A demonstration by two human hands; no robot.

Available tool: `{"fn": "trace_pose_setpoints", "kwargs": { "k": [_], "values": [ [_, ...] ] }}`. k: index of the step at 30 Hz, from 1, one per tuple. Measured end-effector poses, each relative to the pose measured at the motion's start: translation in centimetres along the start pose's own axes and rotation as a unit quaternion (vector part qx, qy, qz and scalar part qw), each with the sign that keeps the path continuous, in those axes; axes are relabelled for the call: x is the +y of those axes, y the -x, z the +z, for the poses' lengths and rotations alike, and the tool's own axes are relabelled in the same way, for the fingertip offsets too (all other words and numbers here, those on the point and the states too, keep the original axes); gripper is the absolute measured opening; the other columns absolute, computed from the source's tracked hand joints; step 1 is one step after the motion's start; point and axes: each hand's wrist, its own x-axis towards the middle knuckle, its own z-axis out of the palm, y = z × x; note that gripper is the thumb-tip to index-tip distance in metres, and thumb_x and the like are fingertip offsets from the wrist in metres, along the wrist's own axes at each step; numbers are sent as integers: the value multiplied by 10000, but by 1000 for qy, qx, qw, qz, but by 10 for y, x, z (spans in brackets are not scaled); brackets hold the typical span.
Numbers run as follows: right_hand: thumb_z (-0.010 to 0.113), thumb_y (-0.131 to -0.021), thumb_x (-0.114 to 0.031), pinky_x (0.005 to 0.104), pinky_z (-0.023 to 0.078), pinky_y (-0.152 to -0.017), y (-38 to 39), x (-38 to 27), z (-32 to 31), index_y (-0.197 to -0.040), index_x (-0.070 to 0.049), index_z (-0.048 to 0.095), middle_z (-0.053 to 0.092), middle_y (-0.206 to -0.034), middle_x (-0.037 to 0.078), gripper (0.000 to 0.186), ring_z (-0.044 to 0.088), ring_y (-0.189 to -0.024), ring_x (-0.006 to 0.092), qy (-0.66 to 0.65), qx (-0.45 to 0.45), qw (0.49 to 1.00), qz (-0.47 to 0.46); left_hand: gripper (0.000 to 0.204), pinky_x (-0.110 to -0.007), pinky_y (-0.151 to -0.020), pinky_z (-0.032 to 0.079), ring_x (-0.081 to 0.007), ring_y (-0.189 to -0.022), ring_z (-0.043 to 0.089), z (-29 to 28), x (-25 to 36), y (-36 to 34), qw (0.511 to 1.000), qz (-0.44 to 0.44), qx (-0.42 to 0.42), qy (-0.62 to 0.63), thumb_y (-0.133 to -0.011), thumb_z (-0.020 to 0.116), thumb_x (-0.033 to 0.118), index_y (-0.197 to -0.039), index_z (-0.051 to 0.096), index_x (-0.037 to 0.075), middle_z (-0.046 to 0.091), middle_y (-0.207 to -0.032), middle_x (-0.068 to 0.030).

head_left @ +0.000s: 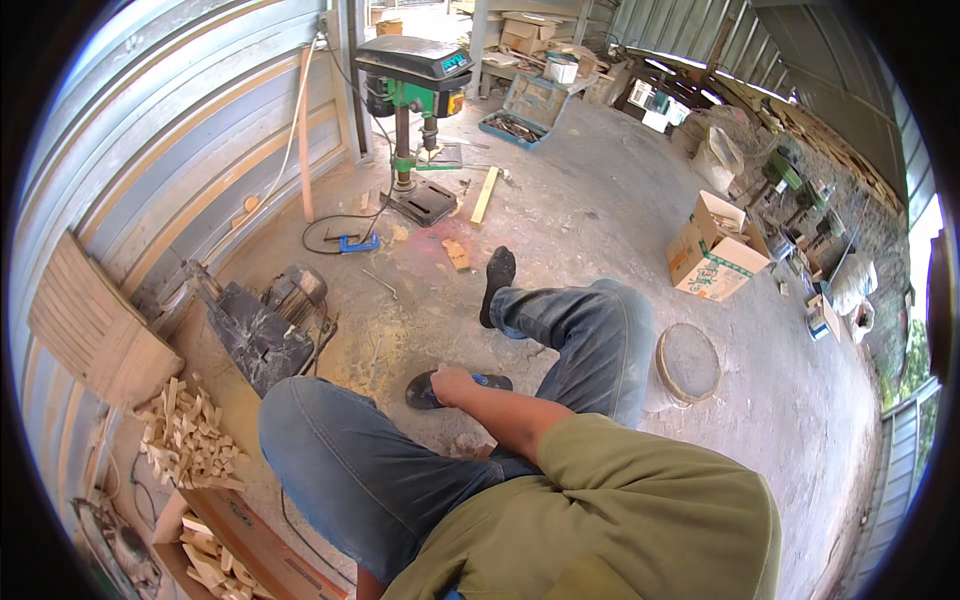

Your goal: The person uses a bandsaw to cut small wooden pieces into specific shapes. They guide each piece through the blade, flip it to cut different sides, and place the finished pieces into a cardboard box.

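My right hand [455, 386] reaches down between my knees, its fingers closed round a dark slipper [424, 392] with a bit of blue on it. The slipper is low, near the floor; whether it touches the floor I cannot tell. My right foot, in a black sock [500, 272], is stretched forward on the floor without a shoe. Of my left arm only a sliver shows at the lower edge, beside my left thigh, and the left hand is out of sight.
A green drill press [403, 130] stands ahead, near a blue clamp [358, 243] and wood blocks [456, 254]. At left are a motor-driven machine [262, 335], a wood-scrap heap [190, 438] and a carton [255, 540]. Right are a round stool [689, 362] and an open carton [712, 268].
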Motion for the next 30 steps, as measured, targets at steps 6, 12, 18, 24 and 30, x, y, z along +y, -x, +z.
{"fn": "trace_pose_setpoints", "kwargs": {
  "k": [6, 12, 18, 24, 30],
  "values": [
    [655, -925, -214, 524, 591, -979, -12, 25, -83, -1213, -20, 762, 753, -1269, 266, 364, 738, -1165, 436, -150, 92, 971, 162, 296, -414, -823, 532, -312, -964, 689, 49, 17, -23, 970, 108, -56, -210, -1064, 672, 320, -1092, 693, 26, 731, -1027, -155],
    [589, -1017, -202, 563, 571, -918, -2, 44, -179, -1182, -46, 661, 720, -1120, 270, 238, 708, -1076, 472, -271, 454, 812, 249, 347, -478, -812, 527, -385, -964, 691, 135, -10, -62, 910, 187, -119, -350, -1053, 665, 379, -1014, 691, 35, 729, -998, -196],
    [574, -1034, -161, 559, 559, -922, -29, -27, -194, -1144, -47, 652, 698, -1095, 250, 177, 681, -1087, 461, -131, 348, 918, -139, 410, -541, -801, 522, -458, -963, 693, 207, -34, -120, 883, 216, -114, -401, -1043, 659, 438, -936, 689, 44, 727, -968, -238],
    [622, -1037, -221, 584, 547, -927, -44, -4, -201, -1145, -45, 665, 724, -1097, 270, 210, 700, -1049, 488, -251, 360, 898, 21, 324, -562, -794, 526, -468, -952, 712, 243, -57, -163, 909, 176, -122, -357, -1017, 712, 362, -918, 695, 55, 736, -964, -232],
    [654, -1020, -361, 569, 558, -955, -21, 44, -176, -1153, -3, 703, 747, -1118, 308, 384, 718, -1076, 492, -267, 300, 895, 192, 205, -540, -855, 564, -442, -1010, 728, 259, -73, -168, 820, 270, -270, -426, -968, 719, 243, -1110, 736, 97, 751, -1079, -188]
  ]
}}
